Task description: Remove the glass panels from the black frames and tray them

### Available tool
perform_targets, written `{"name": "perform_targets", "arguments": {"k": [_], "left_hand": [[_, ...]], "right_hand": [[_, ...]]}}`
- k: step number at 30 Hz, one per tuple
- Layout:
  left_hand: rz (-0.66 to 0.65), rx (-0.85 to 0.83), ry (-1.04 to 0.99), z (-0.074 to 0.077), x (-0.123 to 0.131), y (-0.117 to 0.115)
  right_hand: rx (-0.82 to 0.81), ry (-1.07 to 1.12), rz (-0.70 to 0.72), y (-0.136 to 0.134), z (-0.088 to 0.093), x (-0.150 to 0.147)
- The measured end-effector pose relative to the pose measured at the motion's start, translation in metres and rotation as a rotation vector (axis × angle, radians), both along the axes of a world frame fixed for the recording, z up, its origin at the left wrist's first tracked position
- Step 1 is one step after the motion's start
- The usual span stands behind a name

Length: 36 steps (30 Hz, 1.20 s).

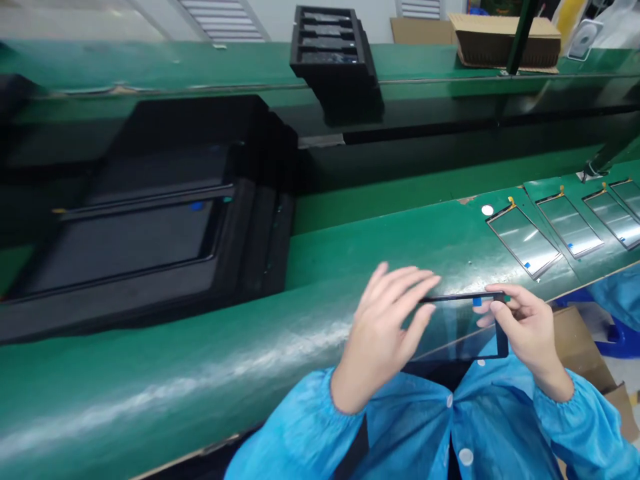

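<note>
On the green workbench (327,257), a bare strip lies open between the bulky stack of black foam trays (245,227) at left and four glass touch panels (570,225) lying flat at right. Those sit just ahead of the right hand (530,327), a dark post (603,160) beyond them. The held touchscreen panel (457,327) bars the gap to the left hand (383,330). Shadow makes room behind the trays hard to judge.

Green bench (350,250) — glassy panels (524,241) in a row.
</note>
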<state>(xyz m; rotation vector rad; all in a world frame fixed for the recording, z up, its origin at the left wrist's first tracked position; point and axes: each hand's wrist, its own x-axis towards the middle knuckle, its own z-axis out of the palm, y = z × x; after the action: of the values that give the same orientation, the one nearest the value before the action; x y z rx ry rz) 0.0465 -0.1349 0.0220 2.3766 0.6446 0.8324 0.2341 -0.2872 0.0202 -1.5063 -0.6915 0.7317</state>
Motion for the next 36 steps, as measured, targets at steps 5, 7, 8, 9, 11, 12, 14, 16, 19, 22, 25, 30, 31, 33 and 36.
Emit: {"name": "perform_targets", "arguments": {"k": [5, 7, 8, 9, 11, 12, 14, 16, 19, 22, 25, 30, 31, 33, 36], "left_hand": [[-0.195, -0.119, 0.090, 0.010, 0.013, -0.002], [-0.174, -0.178, 0.089, 0.012, 0.014, -0.004], [-0.169, -0.217, 0.092, 0.014, 0.014, -0.005], [-0.175, -0.267, 0.101, 0.015, 0.014, -0.005], [-0.210, -0.411, 0.122, 0.018, 0.014, -0.006], [-0.223, -0.501, 0.124, 0.018, 0.014, -0.007], [-0.208, -0.719, 0.089, 0.017, 0.013, -0.007], [-0.142, -0.962, 0.008, 0.014, 0.009, -0.008], [-0.061, -1.209, -0.116, 0.010, 0.003, -0.010], [-0.035, -1.272, -0.166, 0.008, 0.001, -0.014], [-0.020, -1.300, -0.184, 0.007, 0.001, -0.018], [-0.019, -1.289, -0.172, 0.003, 0.000, -0.020], [-0.012, -1.226, -0.157, 0.004, 0.000, -0.019], [0.014, -1.000, -0.104, 0.007, 0.001, -0.017], [-0.065, -0.686, 0.070, 0.013, 0.005, -0.013]], "right_hand": [[-0.061, -0.010, 0.051, -0.002, 0.003, -0.003], [-0.064, 0.005, 0.078, 0.001, 0.004, 0.000], [-0.062, 0.022, 0.106, 0.003, 0.003, 0.001], [-0.060, 0.043, 0.148, 0.005, 0.003, 0.003], [-0.054, 0.104, 0.268, 0.010, 0.003, 0.006], [-0.050, 0.144, 0.321, 0.012, 0.002, 0.007], [-0.039, 0.220, 0.355, 0.014, -0.001, 0.010], [-0.031, 0.263, 0.265, 0.013, -0.006, 0.012], [-0.055, 0.247, 0.109, 0.012, -0.015, 0.014], [-0.060, 0.220, 0.058, 0.015, -0.016, 0.012], [-0.041, 0.206, 0.070, 0.020, -0.007, 0.008], [-0.034, 0.106, 0.075, 0.020, 0.004, 0.007], [-0.033, 0.080, 0.076, 0.020, 0.004, 0.007], [-0.057, 0.006, 0.133, 0.021, 0.002, 0.004], [-0.106, -0.132, 0.293, 0.027, 0.000, -0.005]]}}
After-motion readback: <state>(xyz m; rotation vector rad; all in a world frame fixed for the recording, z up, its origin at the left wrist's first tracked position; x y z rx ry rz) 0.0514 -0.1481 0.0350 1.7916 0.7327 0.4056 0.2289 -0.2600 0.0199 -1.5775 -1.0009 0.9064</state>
